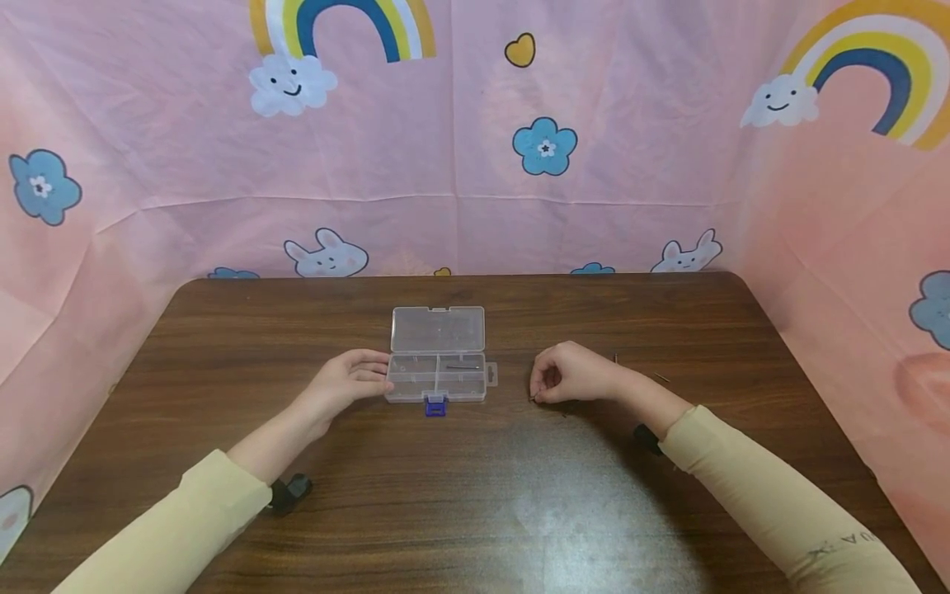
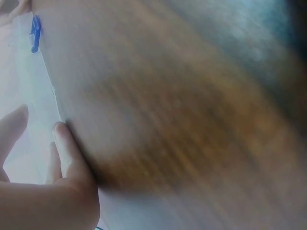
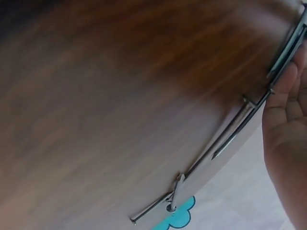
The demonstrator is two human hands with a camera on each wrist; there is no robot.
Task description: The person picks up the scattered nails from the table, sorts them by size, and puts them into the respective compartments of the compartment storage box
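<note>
A clear plastic compartment box (image 1: 436, 379) lies on the table with its lid (image 1: 438, 328) folded back and a blue latch (image 1: 435, 407) at its front. Inside its back right compartment is a thin nail (image 1: 463, 367). With fairly straight fingers, my left hand (image 1: 345, 384) touches the box's left end. To the right of the box, the fingertips of my right hand (image 1: 567, 373) pinch a small nail (image 1: 532, 399) close to the tabletop. Several loose nails (image 3: 235, 129) lie beside that hand in the right wrist view.
The brown wooden table (image 1: 475, 495) has pink printed cloth (image 1: 475, 148) behind it and at both sides. Two more loose nails, one upright-looking nail (image 1: 615, 358) and one slanted nail (image 1: 662, 378), lie behind my right forearm. A hanging tab (image 1: 491, 374) juts from the box's right end.
</note>
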